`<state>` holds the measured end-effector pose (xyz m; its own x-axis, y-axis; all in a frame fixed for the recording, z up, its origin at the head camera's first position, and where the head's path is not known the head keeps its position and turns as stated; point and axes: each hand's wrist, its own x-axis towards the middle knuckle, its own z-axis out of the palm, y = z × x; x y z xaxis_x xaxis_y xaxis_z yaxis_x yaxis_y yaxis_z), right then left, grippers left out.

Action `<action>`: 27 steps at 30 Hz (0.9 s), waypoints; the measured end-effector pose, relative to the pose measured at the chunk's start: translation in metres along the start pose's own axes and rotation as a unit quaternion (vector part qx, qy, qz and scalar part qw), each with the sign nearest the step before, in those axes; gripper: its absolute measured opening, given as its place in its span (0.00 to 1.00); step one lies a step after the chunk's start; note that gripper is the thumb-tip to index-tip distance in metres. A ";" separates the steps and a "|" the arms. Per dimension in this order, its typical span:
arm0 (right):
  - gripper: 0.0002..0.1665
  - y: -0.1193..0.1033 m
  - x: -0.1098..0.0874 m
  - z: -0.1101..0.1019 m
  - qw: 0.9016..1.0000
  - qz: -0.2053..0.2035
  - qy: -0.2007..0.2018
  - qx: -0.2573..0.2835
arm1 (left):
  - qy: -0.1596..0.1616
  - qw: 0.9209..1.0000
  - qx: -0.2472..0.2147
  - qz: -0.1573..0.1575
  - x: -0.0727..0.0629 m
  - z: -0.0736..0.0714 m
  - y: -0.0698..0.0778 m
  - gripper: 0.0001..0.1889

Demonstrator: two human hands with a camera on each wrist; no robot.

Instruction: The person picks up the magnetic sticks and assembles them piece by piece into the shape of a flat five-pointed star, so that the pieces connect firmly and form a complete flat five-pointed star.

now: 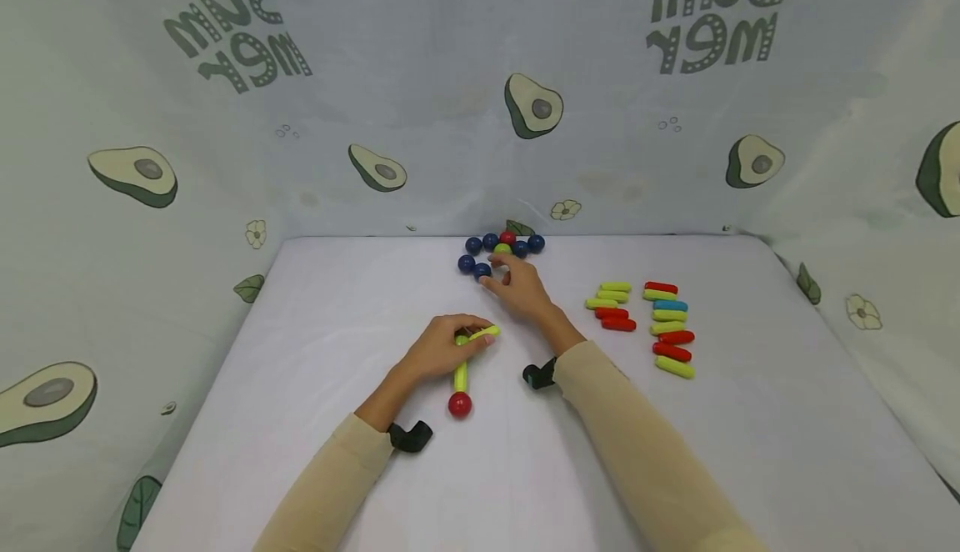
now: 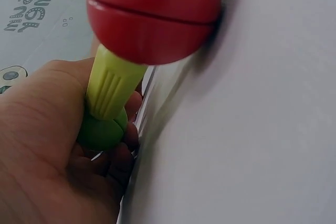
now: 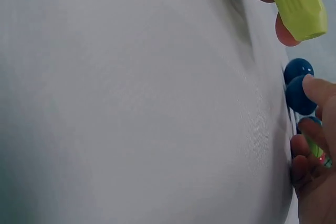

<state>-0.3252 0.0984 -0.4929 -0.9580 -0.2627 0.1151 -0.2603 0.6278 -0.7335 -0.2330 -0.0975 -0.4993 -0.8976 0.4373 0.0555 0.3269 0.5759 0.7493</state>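
My left hand [image 1: 442,348] holds a joined piece over the table. A red ball [image 1: 460,404] is at its near end, with a yellow-green rod [image 1: 461,377] running from it to a green ball [image 2: 102,132] among the fingers. A second yellow-green rod [image 1: 483,333] sticks out rightward between thumb and fingers. At the back of the table, my right hand [image 1: 521,289] reaches into a group of balls, thumb and forefinger spread. Its thumb tip overlaps a blue ball [image 3: 300,96] in the right wrist view. Beside the forefinger lies a light green ball [image 1: 502,248].
Several more blue balls [image 1: 467,264] and one red ball [image 1: 507,237] lie along the back edge. On the right are two columns of short rods: yellow-green [image 1: 615,287], red [image 1: 618,324] and one blue rod [image 1: 670,305]. A printed cloth [image 1: 450,77] hangs behind the white table [image 1: 750,452].
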 end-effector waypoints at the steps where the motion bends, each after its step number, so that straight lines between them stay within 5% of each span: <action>1: 0.27 0.000 0.000 0.000 1.000 -0.005 0.001 -0.001 | -0.001 1.000 0.000 0.003 0.001 0.001 0.000 0.17; 13: 0.19 0.007 -0.019 -0.008 0.999 0.031 0.005 0.011 | 0.003 1.000 0.005 0.000 0.000 0.001 -0.005 0.18; 20: 0.27 0.008 -0.032 -0.014 1.000 0.000 -0.026 -0.007 | 0.002 1.000 0.005 -0.004 -0.001 0.000 -0.005 0.18; 27: 0.23 0.010 -0.050 -0.025 0.999 -0.014 -0.037 -0.008 | 0.014 1.000 -0.011 -0.007 0.000 0.000 -0.003 0.17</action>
<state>-0.2828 0.1360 -0.4889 -0.9389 -0.3334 0.0858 -0.2900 0.6314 -0.7192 -0.2342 -0.0987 -0.5014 -0.9100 0.4099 0.0625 0.3078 0.5668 0.7642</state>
